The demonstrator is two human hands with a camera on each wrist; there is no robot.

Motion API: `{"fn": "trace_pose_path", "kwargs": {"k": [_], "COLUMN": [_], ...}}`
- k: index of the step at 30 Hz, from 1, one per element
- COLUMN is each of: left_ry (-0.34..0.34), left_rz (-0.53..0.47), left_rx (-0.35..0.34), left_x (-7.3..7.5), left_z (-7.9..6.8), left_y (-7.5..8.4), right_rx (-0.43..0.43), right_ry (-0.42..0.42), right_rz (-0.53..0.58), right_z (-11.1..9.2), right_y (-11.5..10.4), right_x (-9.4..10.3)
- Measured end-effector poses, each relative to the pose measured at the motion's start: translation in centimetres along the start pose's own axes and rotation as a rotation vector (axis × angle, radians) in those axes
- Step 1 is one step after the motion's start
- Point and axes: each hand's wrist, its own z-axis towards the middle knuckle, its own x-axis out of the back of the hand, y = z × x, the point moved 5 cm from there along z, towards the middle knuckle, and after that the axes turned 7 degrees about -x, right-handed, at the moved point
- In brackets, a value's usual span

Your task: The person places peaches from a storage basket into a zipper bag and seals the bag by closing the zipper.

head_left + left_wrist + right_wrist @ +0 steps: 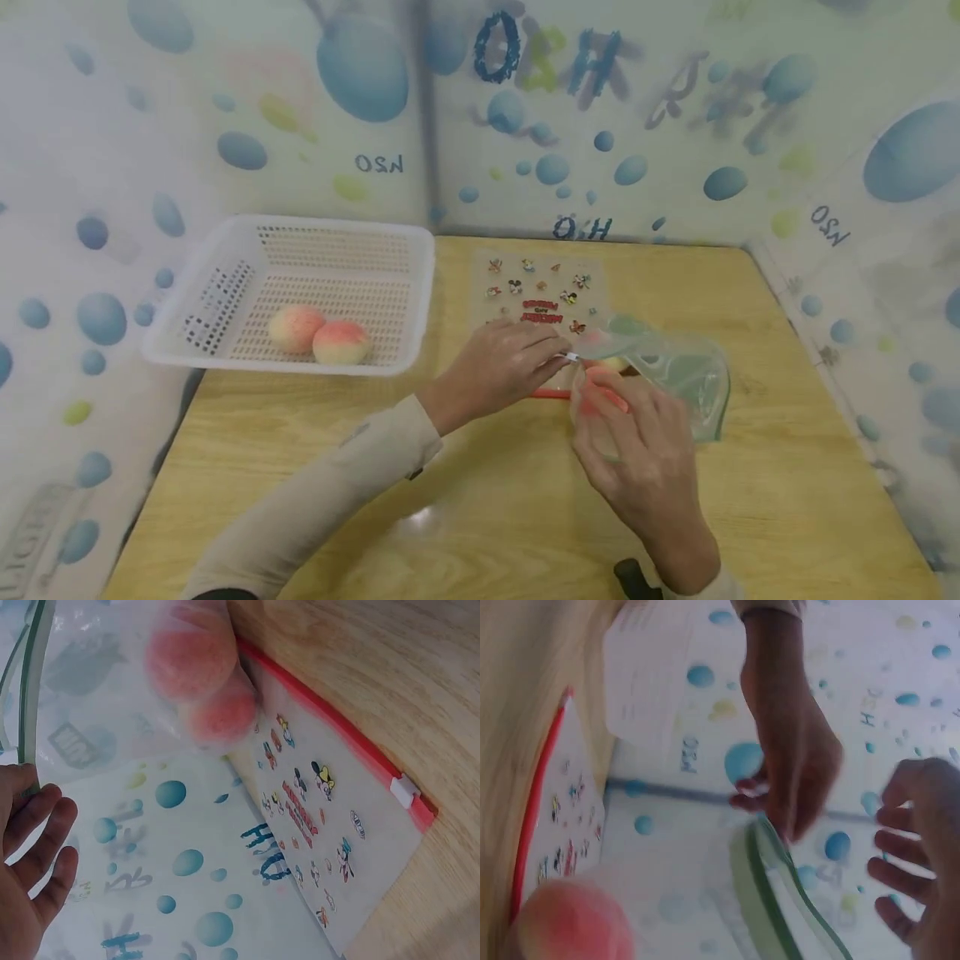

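Observation:
My left hand (510,362) pinches the green-edged mouth of a clear zip bag (82,690) between thumb and forefinger. A small white piece (572,357) shows at its fingertips in the head view. Inside the bag are a peach (191,664) and a second peach (225,712), seen through the plastic. In the right wrist view, my right hand (926,855) has its fingers loosely bent and spread, beside the bag's green edge (761,877) with nothing in its grasp. From the head view, that hand overlaps the peach end of the bag.
A flat zip bag (540,287) printed with cartoon figures lies behind the hands; it has a red strip (330,712) and white slider (405,791). On the left of the wooden table (480,508), a white basket (420,308) holds two peaches (341,342). Bubble-patterned walls (645,108) enclose the back and sides.

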Motion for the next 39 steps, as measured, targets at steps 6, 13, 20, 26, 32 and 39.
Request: {"fn": "trace_pose_path", "kwargs": {"k": [6,13,20,26,32,39], "left_ry": [0.023,0.041,0.025,0.005,0.04,0.034], "left_rz": [-0.01,-0.066,-0.076,-0.053,-0.059,-0.052], "left_rx": [0.006,0.015,0.017,0.032,0.036,0.045], "left_x": [0.4,0.6,0.3,0.1,0.2,0.2], "left_z": [-0.3,-1.0,-1.3,-1.4,-1.4,-1.4], "left_y": [-0.2,-0.7,-1.0,-1.2,-1.1,-1.1], "right_rx": [-0.09,-0.084,-0.083,-0.093,-0.088,-0.068], "right_ry": [-0.328,-0.277,-0.275,-0.295,-0.284,-0.238], "right_rz": [-0.184,-0.161,-0.152,-0.163,-0.166,-0.182], "right_z": [-0.5,-0.8,-0.9,-1.0,-1.0,-1.1], "right_y": [2.6,3.3,3.4,3.5,3.5,3.5], "right_x": [-4.3,-5.5,-6.0,-6.1,-5.9,-5.6]}}
